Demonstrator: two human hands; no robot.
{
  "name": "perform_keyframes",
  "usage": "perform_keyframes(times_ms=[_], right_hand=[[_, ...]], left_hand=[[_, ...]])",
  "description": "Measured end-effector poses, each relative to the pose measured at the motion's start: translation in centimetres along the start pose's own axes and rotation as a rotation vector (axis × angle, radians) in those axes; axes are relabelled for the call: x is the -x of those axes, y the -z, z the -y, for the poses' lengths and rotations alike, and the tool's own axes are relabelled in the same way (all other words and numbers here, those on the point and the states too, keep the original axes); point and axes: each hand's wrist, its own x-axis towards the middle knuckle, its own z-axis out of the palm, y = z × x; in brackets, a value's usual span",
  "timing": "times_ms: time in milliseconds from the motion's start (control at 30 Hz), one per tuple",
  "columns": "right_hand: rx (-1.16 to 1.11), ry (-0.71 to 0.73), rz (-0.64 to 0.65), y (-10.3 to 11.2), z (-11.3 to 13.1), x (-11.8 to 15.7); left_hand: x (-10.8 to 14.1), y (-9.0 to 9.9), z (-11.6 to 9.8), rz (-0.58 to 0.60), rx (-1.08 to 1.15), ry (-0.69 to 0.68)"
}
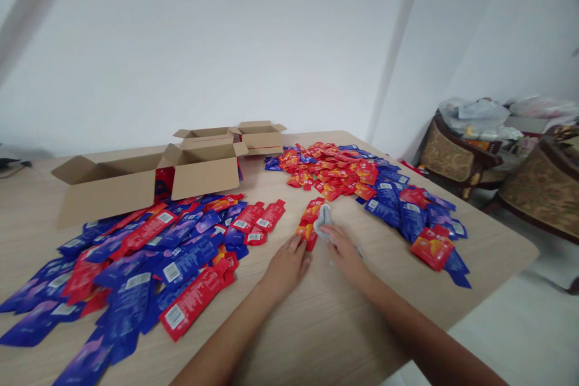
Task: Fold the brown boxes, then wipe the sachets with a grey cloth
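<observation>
A red packet with orange fruit print [312,211] lies on the table in front of me. My left hand [288,259] rests at its near end, fingertips pressing on it. In my right hand [344,250] is a grey cloth [323,220], bunched against the packet's right side. Left of my hands, several red packets [274,215] lie beside a large mixed heap of blue and red packets [181,265]. Another heap of red packets [335,169] spreads behind my right hand, with blue packets [411,217] at its right.
Open cardboard boxes [205,178] stand along the back left of the wooden table [280,338]. Beyond the table's right edge are patterned chairs [452,151] piled with plastic bags [479,114]. A white wall [226,42] rises behind the table.
</observation>
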Motion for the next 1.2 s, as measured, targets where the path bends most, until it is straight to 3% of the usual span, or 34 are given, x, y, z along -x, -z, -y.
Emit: perform_keyframes(times_ms=[100, 267, 433, 600, 767, 867, 1000, 1100, 1200], right_hand=[[-0.005, 0.147, 0.118, -0.5, 2.2, -1.5], [0.100, -0.059, 0.118, 0.0, 1.4, -5.9], [-0.103, 0.216, 0.207, -1.8, 2.8, -5.2], [-0.114, 0.125, 0.184, -2.7, 3.3, -5.1], [-0.138, 0.198, 0.148, -2.5, 2.4, -5.1], [-0.018, 0.095, 0.146, -1.2, 0.2, -5.8], [0.063, -0.029, 0.145, -0.8, -1.4, -5.1], [-0.080, -0.066, 0.088, -1.4, -1.0, -3.3], [-0.367, -0.225, -0.027, -1.1, 0.3, -1.8]], left_hand=[[0.0, -0.2, -0.9, 0.002, -0.021, -0.042], [0.3, -0.5, -0.1, 0.046, -0.049, -0.044], [0.4, -0.9, 0.6, 0.027, -0.033, -0.081], [0.0, -1.0, 0.5, 0.051, -0.064, -0.082], [0.0, -0.9, 0.5, 0.062, -0.075, -0.090], [0.2, -0.7, 0.3, 0.056, -0.052, -0.079], [0.3, -0.5, 0.0, -0.051, -0.043, 0.063], [0.0, -0.4, -0.2, -0.122, -0.097, 0.093], [-0.2, 0.1, -0.1, -0.115, -0.097, 0.053]])
